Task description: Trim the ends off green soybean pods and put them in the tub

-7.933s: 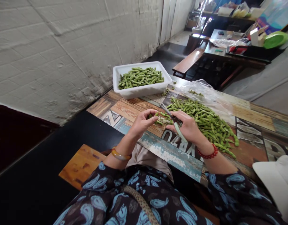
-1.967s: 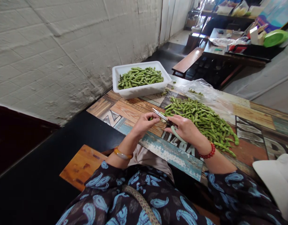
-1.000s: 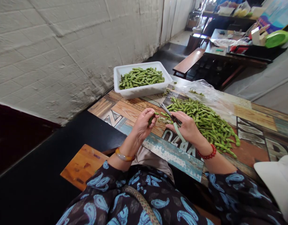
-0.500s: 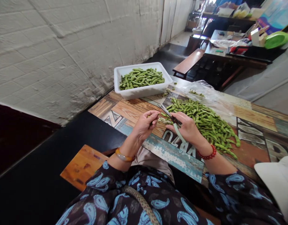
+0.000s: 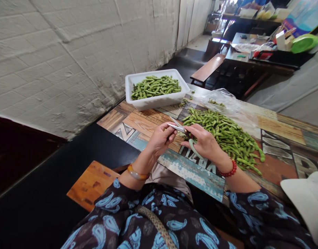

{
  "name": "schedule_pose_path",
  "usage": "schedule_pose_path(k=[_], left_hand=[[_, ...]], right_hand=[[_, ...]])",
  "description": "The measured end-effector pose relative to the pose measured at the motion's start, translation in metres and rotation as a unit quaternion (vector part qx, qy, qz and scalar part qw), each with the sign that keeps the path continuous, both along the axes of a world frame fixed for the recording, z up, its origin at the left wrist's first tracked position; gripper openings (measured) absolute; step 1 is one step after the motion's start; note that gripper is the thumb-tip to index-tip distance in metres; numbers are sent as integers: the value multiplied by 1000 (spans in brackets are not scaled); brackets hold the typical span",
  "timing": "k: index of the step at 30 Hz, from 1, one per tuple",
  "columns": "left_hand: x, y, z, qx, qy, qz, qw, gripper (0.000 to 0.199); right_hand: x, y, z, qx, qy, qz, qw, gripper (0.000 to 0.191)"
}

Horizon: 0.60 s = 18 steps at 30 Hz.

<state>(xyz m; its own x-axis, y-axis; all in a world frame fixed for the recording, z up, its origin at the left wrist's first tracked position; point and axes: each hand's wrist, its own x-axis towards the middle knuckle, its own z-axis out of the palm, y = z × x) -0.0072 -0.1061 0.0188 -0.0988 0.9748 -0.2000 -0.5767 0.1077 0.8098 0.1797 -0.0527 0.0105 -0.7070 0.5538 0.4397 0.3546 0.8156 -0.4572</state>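
My left hand [image 5: 160, 139] pinches a green soybean pod over the near edge of the patterned wooden table [image 5: 148, 121]; the pod is almost hidden by my fingers. My right hand [image 5: 204, 142] grips scissors [image 5: 178, 128] with pale green handles, and the blades point left, touching my left fingertips. A loose heap of soybean pods [image 5: 223, 133] lies on the table just right of my hands. A white plastic tub [image 5: 156, 100] holding more pods stands at the far left corner of the table.
A clear plastic bag [image 5: 226, 100] lies behind the heap. A white cap brim [image 5: 304, 200] shows at lower right. A painted brick wall runs along the left. A wooden bench [image 5: 90, 183] is under me; other benches and cluttered tables stand at the back right.
The scissors swung from pointing up-left to lying level, with their tips now at my left fingertips. My left hand turned the pod slightly. Heap and tub have not moved.
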Motion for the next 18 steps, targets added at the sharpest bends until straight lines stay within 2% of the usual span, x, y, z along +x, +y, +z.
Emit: schedule_pose_path(k=[11,15,18], left_hand=[[0,0,-3,-5,13,-10,1000,39],[-1,1,-6,-14,0,-27,1000,33],[-5,4,-8,-16,-12,-18,1000,26]], right_hand=[[-1,-4,-1,19,-29,-14,999,41],[-1,-6,-4,34,-58,-28,997,40],[0,-2,-6,31,-40,-39,998,38]])
